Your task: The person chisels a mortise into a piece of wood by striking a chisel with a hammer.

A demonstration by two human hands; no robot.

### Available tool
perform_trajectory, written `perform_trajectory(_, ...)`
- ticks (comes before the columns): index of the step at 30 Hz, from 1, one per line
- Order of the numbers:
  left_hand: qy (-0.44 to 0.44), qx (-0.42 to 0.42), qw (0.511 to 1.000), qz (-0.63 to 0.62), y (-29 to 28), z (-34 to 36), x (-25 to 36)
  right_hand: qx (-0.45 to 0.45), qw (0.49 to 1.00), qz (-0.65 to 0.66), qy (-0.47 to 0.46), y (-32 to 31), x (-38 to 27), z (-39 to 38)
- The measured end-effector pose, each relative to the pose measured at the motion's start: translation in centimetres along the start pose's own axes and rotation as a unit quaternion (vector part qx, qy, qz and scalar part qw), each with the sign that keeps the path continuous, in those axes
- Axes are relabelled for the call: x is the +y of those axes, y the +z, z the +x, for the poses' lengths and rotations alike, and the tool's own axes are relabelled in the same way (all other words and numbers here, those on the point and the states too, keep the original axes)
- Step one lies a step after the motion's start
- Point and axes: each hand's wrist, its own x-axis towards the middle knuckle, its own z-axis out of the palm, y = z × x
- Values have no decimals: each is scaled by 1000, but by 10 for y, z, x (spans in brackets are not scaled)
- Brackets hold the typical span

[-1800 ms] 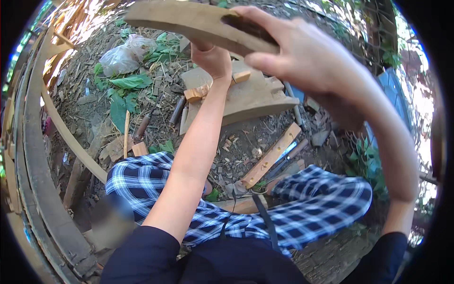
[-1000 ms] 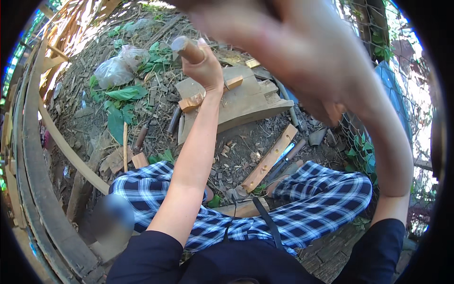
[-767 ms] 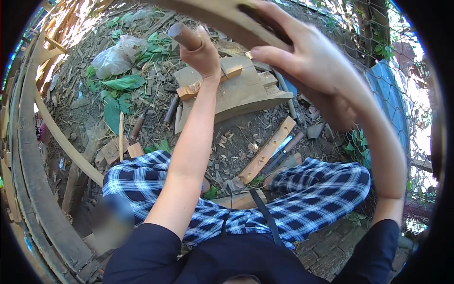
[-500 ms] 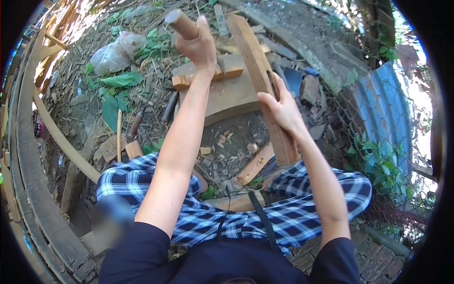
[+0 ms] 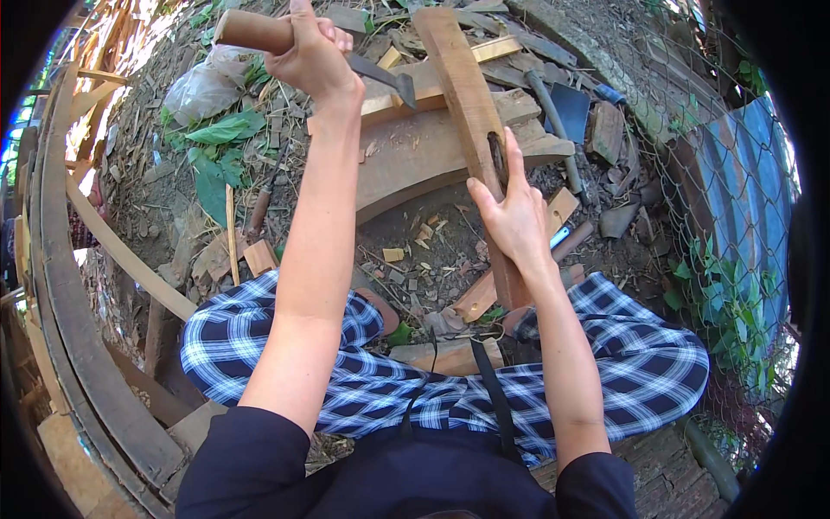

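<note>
My left hand (image 5: pixel 318 65) is closed round a wooden-handled tool (image 5: pixel 255 31) at the upper left. Its dark metal shank points right and ends in a short crosswise head near the timber; the exact kind is unclear. My right hand (image 5: pixel 516 212) grips a long brown wooden beam (image 5: pixel 462 78), thumb on its left edge and index finger beside a dark slot cut in it. The beam slopes from the far middle down toward my feet. It lies across a broad, curved wooden block (image 5: pixel 406 156) with shavings on it. A narrow wooden strip (image 5: pixel 376 108) lies along the block's far side.
A piece of wood with holes (image 5: pixel 475 298) lies between my feet. Past the block's right end lies a dark rod (image 5: pixel 553 112). A plastic bag (image 5: pixel 206 91) is at the left; chain-link fence and blue corrugated sheet (image 5: pixel 726 199) stand at the right. Curved timbers (image 5: pixel 65 303) line the left.
My left hand has moved left and up, and the tool has swung so its handle points left and its metal end shows. My right hand remains on the beam. The whole view has shifted slightly.
</note>
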Motion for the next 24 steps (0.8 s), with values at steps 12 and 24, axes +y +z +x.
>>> perform_trajectory(12,-78,-31,995,-50,-7,21,0,21,996,-78,-32,12,2,-3)
perform_trajectory(24,60,-44,997,-12,-8,-42,27,24,992,-111,-54,21,4,-20)
